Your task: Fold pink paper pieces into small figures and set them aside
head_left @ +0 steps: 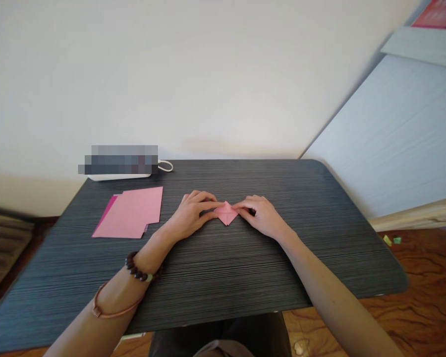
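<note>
A small folded pink paper (pixel 227 214), diamond-shaped with creases across it, lies near the middle of the dark table. My left hand (pixel 193 213) pinches its left corner between thumb and fingers. At the opposite corner, my right hand (pixel 260 213) grips the paper with thumb and forefinger. The fingertips cover both side corners, while the top and bottom points show.
Pink paper sheets (pixel 130 215) lie stacked at the left, a darker magenta one showing beneath. Behind them stands a blurred-out object with a white base (pixel 119 176) and a white cord loop (pixel 166 165). A wall borders the back of the table (pixel 226 277).
</note>
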`<state>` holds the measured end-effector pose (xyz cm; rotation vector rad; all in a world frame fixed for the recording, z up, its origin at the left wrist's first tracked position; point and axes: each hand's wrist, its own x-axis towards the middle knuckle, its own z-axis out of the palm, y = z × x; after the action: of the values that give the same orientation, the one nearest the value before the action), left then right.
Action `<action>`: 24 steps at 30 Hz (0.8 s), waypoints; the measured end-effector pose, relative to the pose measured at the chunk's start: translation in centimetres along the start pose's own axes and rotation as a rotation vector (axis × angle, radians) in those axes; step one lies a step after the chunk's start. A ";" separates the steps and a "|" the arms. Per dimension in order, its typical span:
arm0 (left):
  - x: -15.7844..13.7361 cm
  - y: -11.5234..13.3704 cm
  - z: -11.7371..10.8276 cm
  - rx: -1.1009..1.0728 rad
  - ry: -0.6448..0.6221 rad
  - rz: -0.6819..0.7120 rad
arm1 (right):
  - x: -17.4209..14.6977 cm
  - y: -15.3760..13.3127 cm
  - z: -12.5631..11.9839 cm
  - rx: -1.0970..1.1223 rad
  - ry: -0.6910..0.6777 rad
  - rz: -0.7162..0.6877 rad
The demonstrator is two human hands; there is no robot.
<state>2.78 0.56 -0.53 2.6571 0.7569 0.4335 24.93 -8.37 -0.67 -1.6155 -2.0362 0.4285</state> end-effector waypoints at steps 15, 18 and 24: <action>0.4 1.0 -0.5 0.029 0.166 0.167 | 0.1 -0.7 0.1 0.144 0.138 -0.057; 0.4 1.3 -0.8 -0.140 0.180 0.055 | 0.3 -1.3 0.1 0.269 0.133 0.011; 0.7 1.3 -1.0 -0.161 -0.039 0.004 | 0.5 -2.1 -0.2 0.263 0.037 0.111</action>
<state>3.59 0.19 0.98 2.5100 0.6749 0.4233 23.24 -8.42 0.67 -1.5655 -1.7839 0.6714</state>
